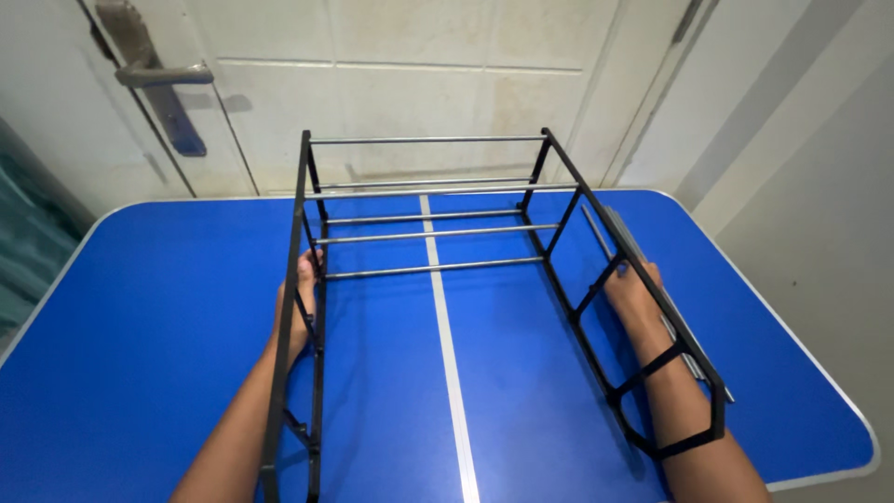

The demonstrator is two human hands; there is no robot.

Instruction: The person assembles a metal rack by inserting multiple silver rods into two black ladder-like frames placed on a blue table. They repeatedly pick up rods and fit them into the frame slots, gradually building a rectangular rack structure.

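A black metal rack frame [428,140] with several silver crossbars lies on a blue folding table [158,307]. Its two black side panels stand upright at left and right. My left hand [300,307] rests against the outside of the left side panel [296,279], partly hidden behind its bars. My right hand [633,293] lies outside the right side panel [643,279], fingers around its bars. Loose silver rods [643,261] lie on the table beside the right panel, under my right forearm.
A white door [419,84] with a grey lever handle [163,74] stands just behind the table's far edge. A white seam [447,354] runs down the table's middle. A pale wall rises to the right.
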